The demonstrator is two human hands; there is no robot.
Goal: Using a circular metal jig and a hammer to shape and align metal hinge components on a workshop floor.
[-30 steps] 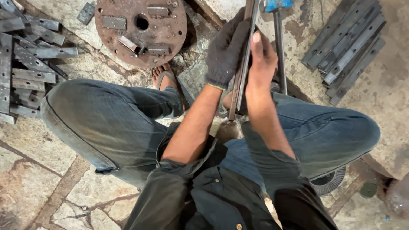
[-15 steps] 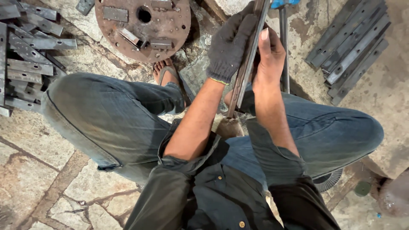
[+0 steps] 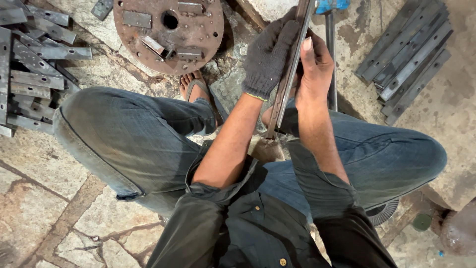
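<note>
I squat on a stone floor with both hands around a long flat metal bar [image 3: 288, 79] that runs from the top edge down between my knees. My left hand [image 3: 268, 54], in a dark knitted glove, is wrapped over the bar's left side. My bare right hand [image 3: 314, 67] presses against its right side, thumb pointing up. The bar's lower end rests near a pale stone block [image 3: 265, 148] between my legs.
A rusty round steel plate [image 3: 168, 30] with small flat pieces on it lies ahead left. Several cut flat bars [image 3: 29, 69] are piled at the far left, and another stack of bars [image 3: 406, 54] lies at the right. A thin rod [image 3: 330, 59] stands beside my right hand. A grinding disc [image 3: 382, 213] lies under my right knee.
Both hands and the bar have stayed together and shifted slightly in view as my head moved; the grip looks the same.
</note>
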